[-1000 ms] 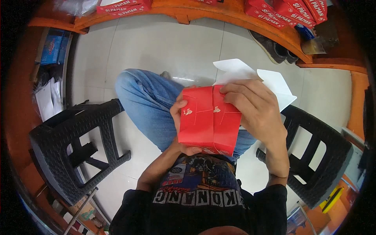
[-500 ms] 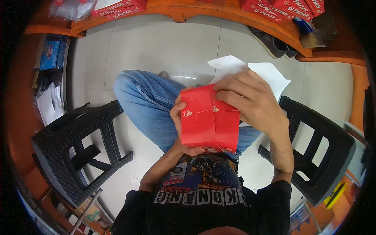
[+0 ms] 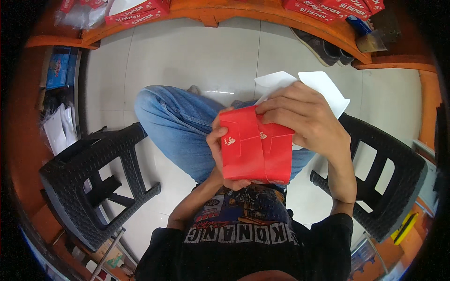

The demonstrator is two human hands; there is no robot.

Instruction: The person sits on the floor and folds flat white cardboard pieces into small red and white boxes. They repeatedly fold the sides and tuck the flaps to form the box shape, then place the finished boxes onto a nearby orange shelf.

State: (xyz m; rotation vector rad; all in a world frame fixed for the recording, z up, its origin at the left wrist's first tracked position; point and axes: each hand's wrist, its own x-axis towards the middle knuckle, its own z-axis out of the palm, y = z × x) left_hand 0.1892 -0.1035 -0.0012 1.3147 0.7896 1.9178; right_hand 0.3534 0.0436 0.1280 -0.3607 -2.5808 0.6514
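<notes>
A red cardboard box with small pale printed figures is held over my lap, its slotted flaps overlapping along the middle of the face toward me. My left hand grips it from the left side, with fingers along that side and at the lower edge. At the far right edge of the box, my right hand has bent fingers pressing on a flap. White-inside lid flaps stand out beyond the right hand. Part of the box behind both hands is hidden.
Black plastic stools stand to the left and right. An orange wooden shelf at the far side carries stacks of flat red boxes. Dark shoes lie under its right part. Pale tiles cover the floor.
The box has shifted slightly right and tilted a little, both hands moving along with it. My right fingers stay on the flap edge.
</notes>
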